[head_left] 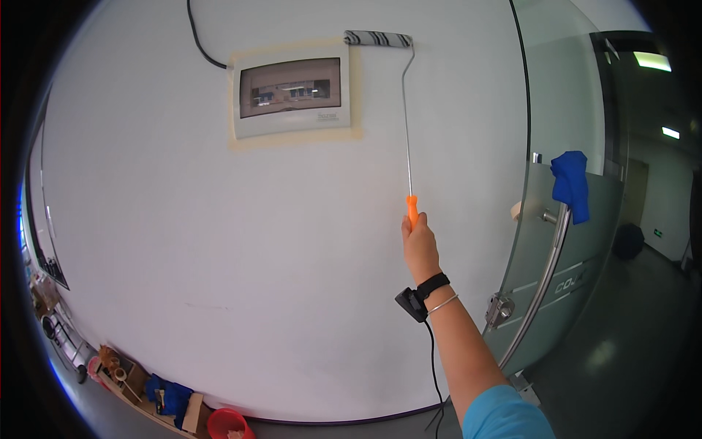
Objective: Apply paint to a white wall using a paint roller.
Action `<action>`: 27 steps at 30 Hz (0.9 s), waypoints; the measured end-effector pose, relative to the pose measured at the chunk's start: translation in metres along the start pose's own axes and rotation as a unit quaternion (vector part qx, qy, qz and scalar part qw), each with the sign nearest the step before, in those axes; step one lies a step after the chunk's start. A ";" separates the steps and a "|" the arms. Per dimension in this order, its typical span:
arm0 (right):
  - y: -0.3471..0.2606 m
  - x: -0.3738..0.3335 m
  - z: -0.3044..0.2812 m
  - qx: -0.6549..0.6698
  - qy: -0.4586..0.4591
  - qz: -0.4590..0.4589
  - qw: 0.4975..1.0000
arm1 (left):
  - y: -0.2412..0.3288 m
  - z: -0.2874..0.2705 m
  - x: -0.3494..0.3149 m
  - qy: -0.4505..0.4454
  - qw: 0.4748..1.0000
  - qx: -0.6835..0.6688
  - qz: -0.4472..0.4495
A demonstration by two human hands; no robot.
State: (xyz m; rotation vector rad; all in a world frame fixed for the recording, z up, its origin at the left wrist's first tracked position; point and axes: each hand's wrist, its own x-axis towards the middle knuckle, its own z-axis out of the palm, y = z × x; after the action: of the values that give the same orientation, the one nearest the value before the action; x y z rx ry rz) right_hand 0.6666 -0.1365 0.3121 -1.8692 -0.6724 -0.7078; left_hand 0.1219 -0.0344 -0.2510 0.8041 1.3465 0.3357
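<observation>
My right hand (420, 245) grips the orange handle of a paint roller (407, 132), fingers wrapped round it, with the arm stretched up. The long thin metal rod rises from the handle to a grey sleeve with dark stripes, which lies against the white wall (292, 241) or very close to it. That sleeve is just right of the upper corner of a white electrical panel box (292, 126) with a tinted window. Yellowish masking tape (357, 95) borders the box. My left hand is out of view.
On the right is a glass door (556, 256) with a long metal handle and a blue cloth (570, 183) draped over it. A red bucket (228, 424) and a wooden box (131, 380) stand at the lower left. A black cable (196, 36) runs into the panel.
</observation>
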 end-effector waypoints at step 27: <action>0.007 -0.005 -0.028 0.006 0.021 -0.015 1.000 | -0.003 0.011 -0.022 -0.004 1.000 -0.029 0.012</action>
State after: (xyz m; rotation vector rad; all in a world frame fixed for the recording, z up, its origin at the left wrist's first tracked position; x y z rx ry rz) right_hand 0.6632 -0.1654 0.3144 -1.8314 -0.6771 -0.7595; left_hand 0.1267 -0.0543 -0.2373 0.7738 1.3148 0.3883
